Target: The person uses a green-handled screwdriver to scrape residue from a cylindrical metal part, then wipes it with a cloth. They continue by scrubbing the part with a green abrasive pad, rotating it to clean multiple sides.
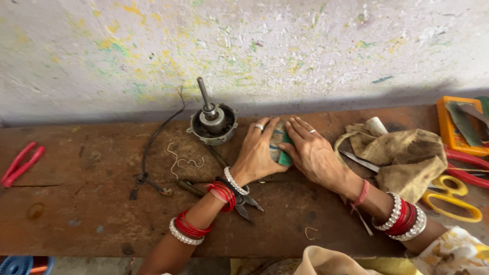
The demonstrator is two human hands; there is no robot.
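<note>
Both my hands rest together on a small green and pale flat piece pressed against the brown wooden bench. My left hand covers its left side, fingers curled over the top. From the right, my right hand pinches its edge with thumb and fingers. A grey motor housing with an upright shaft stands just left of my left hand, a black wire trailing from it. Dark pliers lie under my left wrist.
Red-handled pliers lie at the far left. A dirty cloth, yellow-handled scissors and an orange tray sit at the right. Bits of bent wire lie near the motor. A paint-spattered wall backs the bench.
</note>
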